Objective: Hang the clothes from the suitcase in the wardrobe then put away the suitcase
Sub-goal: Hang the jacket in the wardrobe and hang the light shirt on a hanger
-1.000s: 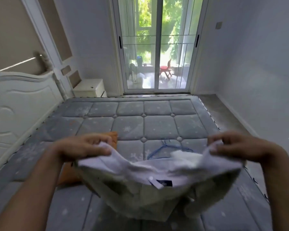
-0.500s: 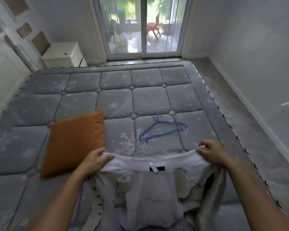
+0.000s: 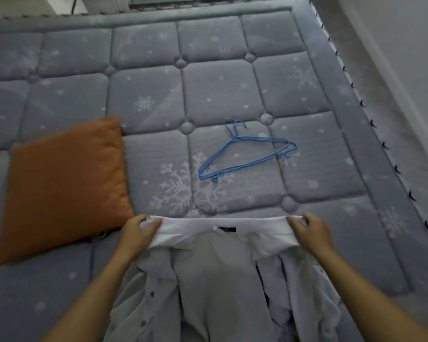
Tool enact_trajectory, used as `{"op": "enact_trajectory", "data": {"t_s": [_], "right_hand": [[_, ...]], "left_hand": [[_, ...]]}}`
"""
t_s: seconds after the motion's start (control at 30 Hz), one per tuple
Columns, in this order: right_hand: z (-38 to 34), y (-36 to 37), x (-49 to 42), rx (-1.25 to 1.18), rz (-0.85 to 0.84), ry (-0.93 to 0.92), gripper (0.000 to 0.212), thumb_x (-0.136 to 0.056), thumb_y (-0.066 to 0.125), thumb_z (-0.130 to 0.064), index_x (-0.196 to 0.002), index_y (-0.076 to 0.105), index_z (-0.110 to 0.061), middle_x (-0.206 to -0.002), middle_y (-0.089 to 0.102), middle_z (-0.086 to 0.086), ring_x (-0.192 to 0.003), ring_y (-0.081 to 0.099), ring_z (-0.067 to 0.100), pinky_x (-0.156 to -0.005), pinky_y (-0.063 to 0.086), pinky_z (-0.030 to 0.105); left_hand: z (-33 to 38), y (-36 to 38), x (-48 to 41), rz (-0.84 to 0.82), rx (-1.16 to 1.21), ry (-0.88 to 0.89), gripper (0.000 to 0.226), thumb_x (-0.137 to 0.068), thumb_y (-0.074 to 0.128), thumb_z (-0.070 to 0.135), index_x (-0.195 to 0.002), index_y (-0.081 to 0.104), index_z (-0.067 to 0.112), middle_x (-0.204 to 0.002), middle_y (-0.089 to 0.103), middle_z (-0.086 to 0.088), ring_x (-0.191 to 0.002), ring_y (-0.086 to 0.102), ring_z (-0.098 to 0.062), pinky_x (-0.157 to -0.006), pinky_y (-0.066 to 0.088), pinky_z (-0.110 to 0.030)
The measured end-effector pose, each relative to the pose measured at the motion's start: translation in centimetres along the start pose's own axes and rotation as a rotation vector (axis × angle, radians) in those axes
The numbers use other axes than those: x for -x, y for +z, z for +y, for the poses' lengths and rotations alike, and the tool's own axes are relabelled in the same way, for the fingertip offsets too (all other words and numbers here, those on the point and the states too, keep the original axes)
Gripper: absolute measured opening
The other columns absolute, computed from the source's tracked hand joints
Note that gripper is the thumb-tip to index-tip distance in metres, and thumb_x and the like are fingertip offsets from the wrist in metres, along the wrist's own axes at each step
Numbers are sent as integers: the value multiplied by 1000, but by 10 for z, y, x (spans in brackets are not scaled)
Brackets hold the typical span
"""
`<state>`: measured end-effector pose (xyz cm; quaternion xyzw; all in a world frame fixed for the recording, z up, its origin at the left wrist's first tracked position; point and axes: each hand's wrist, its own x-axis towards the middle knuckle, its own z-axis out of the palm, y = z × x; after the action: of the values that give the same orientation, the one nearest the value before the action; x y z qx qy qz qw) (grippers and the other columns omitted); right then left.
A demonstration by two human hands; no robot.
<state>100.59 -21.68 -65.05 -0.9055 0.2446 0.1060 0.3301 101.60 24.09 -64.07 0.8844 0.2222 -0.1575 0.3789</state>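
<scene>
White shirt: we hold a pale white shirt by its collar band, stretched flat between our two hands, with a small dark label at the middle of the band.
Left hand: our left hand is closed on the left end of the collar, fingers curled over the fabric and thumb on top.
Right hand: our right hand is closed the same way on the right end of the collar, level with the left.
Shirt relative to grip: the body of the shirt falls from the collar toward us, between our forearms, its front open, a button placket along the left edge and folds bunched on the right.
Hanger: a blue wire hanger lies flat on the mattress beyond the collar, well apart from both hands, hook pointing away from us; it looks like more than one hanger stacked, but we cannot tell for certain.
Cushion: an orange cushion lies to the left, its near corner just beside our left hand.
Surface: we see a bare grey-blue quilted mattress with tufted buttons and white snowflake prints.
Room: a strip of pale floor and a white wall run along the right side of the bed.
</scene>
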Motion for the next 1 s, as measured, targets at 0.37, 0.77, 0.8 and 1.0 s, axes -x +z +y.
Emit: {"op": "enact_trajectory", "data": {"t_s": [0.37, 0.77, 0.8, 1.0], "right_hand": [[51, 105, -68, 166, -279, 14, 86, -87, 73, -45, -157, 31, -19, -164, 26, 13, -150, 26, 32, -121, 27, 48], [73, 125, -71, 331, -350, -13, 88, -95, 44, -67, -159, -10, -40, -169, -17, 0, -156, -8, 25, -124, 8, 47], [74, 126, -72, 339, -358, -14, 88, -95, 42, -69, -158, -13, -41, -168, -19, -1, -156, -10, 24, -124, 8, 47], [67, 120, -76, 375, -420, 15, 88, -95, 41, -68, -158, -14, -41, -167, -22, 1, -155, -13, 26, -126, 4, 45]], "left_hand": [[29, 106, -91, 93, -408, 178, 27, -89, 70, 35, -110, 64, 19, -113, 63, -9, -108, 59, -34, -93, 47, -47], [92, 168, -183, 92, -39, 44, 12, -97, 64, 32, -102, 64, 22, -84, 62, 1, -82, 62, -24, -71, 43, -31], [92, 168, -183, 99, -59, 62, 8, -96, 65, 29, -97, 63, 21, -80, 60, 2, -80, 61, -24, -70, 43, -31], [99, 156, -157, 55, 49, 83, 13, -97, 65, 19, -90, 59, 11, -73, 61, 0, -56, 57, -6, -52, 43, -23]]}}
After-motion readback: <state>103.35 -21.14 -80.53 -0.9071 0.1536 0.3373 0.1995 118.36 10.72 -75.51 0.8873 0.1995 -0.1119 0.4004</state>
